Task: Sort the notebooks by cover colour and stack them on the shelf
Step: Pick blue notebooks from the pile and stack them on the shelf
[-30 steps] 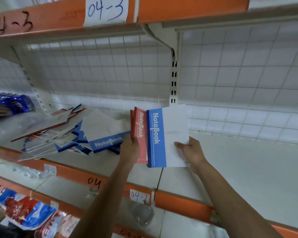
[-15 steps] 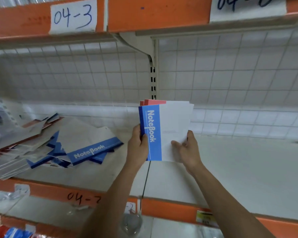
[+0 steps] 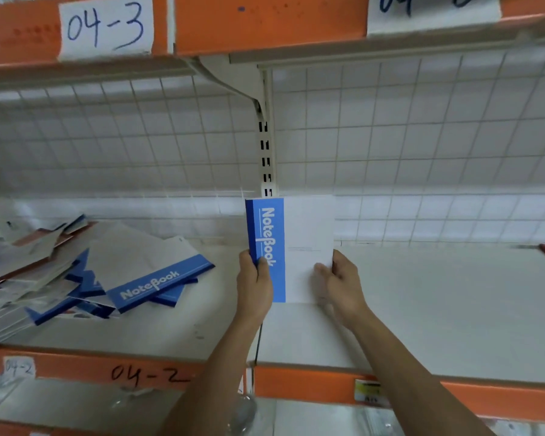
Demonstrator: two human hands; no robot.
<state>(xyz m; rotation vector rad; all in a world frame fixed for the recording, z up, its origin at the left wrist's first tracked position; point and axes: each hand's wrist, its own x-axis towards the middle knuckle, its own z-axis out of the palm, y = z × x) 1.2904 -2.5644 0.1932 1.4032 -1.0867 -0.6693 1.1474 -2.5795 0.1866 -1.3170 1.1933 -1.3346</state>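
— Where was the notebook (image 3: 306,234)?
— Upright near the middle of the shelf (image 3: 438,309). The left hand (image 3: 254,287) had its grip curled round the glossy blue spine band; the right hand (image 3: 340,284) pinched the white cover's lower corner.
— Room to move?
— Smooth white board lay open toward the shelf's right end. A loose pile (image 3: 60,278) of flat notebooks crowded the left end, short of the orange front edge (image 3: 312,380).

Head view; forward and down; close to shelf (image 3: 422,309)
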